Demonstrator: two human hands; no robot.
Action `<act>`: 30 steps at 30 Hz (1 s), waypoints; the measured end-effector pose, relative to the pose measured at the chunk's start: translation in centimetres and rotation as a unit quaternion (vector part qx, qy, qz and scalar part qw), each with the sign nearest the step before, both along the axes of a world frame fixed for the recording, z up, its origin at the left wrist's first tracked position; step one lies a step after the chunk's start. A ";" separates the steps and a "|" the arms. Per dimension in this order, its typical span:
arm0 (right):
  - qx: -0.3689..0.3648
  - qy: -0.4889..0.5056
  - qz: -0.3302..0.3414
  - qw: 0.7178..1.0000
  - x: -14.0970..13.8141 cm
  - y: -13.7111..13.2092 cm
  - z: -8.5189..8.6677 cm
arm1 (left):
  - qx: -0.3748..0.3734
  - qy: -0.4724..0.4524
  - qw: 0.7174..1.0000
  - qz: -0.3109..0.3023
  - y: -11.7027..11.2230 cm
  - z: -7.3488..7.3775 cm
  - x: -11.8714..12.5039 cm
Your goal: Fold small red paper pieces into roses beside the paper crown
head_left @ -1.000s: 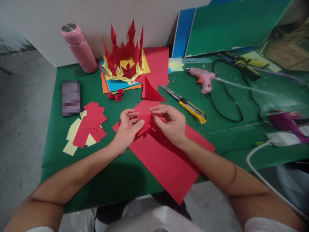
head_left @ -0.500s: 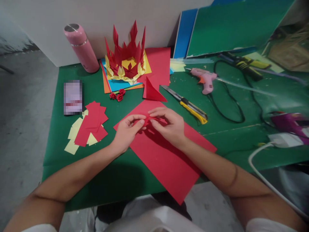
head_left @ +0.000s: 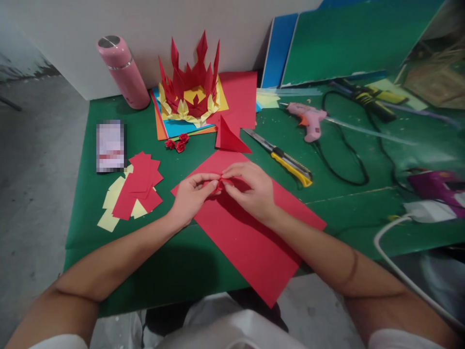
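My left hand (head_left: 192, 196) and my right hand (head_left: 252, 188) meet fingertip to fingertip, pinching a small folded red paper piece (head_left: 219, 186) between them. Fingers cover most of it, so its exact shape is hard to make out. Below the hands a large red paper sheet (head_left: 250, 242) lies slantwise, its near corner past the table edge. Just beyond the hands stands a folded red paper triangle (head_left: 230, 138). Several small red paper roses (head_left: 178, 143) sit to its left. To its right rests a yellow craft knife (head_left: 286, 165) with its blade out.
A red and yellow paper crown (head_left: 192, 92) stands on coloured sheets at the back. Left are a pink flask (head_left: 125, 72), a blurred-out phone-like object (head_left: 110, 146) and red and yellow paper strips (head_left: 136, 189). Right are a pink glue gun (head_left: 307, 118) with its cable and a white plug (head_left: 430, 211).
My right hand has shifted slightly left, closer to my left hand, and its fingers have moved on the red paper piece. The other things lie as before.
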State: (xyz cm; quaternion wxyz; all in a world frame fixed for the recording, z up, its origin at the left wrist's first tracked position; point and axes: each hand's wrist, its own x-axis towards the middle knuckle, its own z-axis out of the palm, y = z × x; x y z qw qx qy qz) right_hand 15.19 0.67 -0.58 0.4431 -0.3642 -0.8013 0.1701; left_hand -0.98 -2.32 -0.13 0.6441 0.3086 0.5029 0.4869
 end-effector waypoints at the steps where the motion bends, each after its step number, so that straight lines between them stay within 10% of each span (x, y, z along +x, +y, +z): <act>1: 0.008 -0.004 0.001 1.000 0.0 0.0 0.0 | 0.001 -0.001 1.000 0.000 0.0 0.0 0.0; 30: -0.037 0.017 -0.007 0.999 -0.3 0.2 -0.7 | 0.069 0.046 0.995 0.048 -0.6 -0.5 0.5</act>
